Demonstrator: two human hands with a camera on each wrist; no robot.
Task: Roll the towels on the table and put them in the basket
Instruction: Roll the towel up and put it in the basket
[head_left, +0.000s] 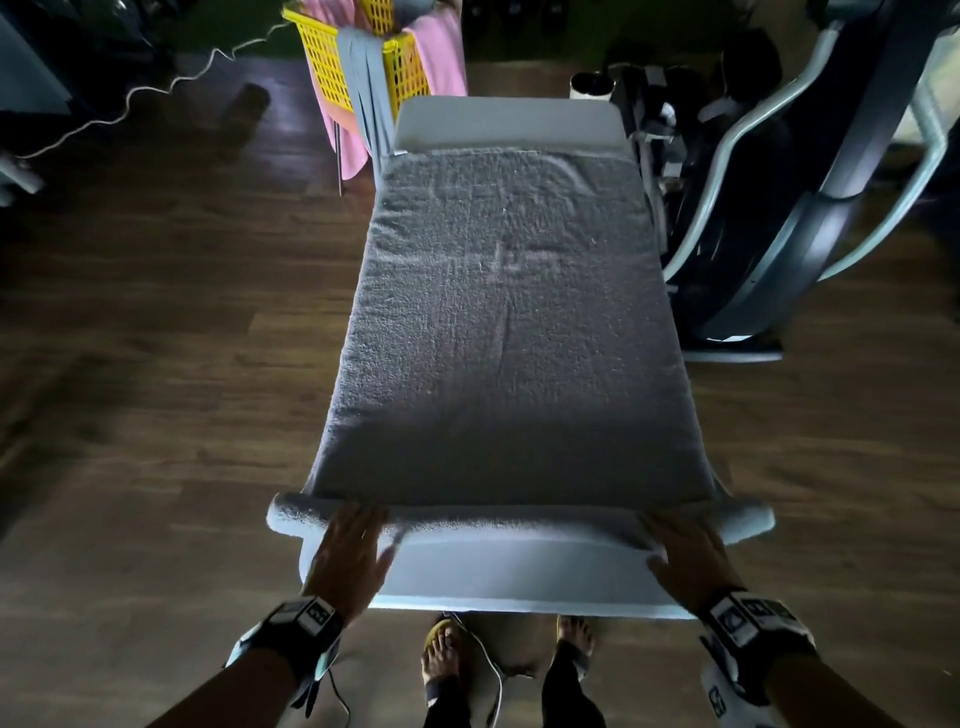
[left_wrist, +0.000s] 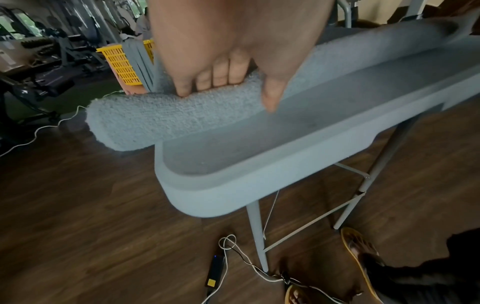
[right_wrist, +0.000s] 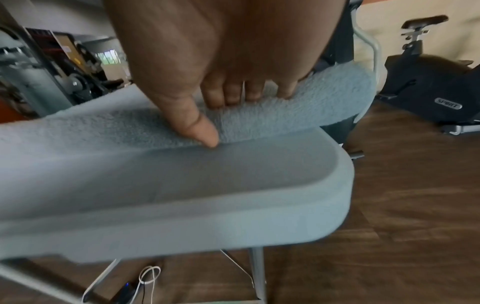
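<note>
Rolling step: your left hand (head_left: 349, 551) and right hand (head_left: 691, 552) curl round the towel (head_left: 511, 332) roll; keep fingertip pressure even, advancing both ends together.

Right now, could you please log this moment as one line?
stage: rolling | towel: near end rolled, on table | left hand, right hand: on roll
</note>
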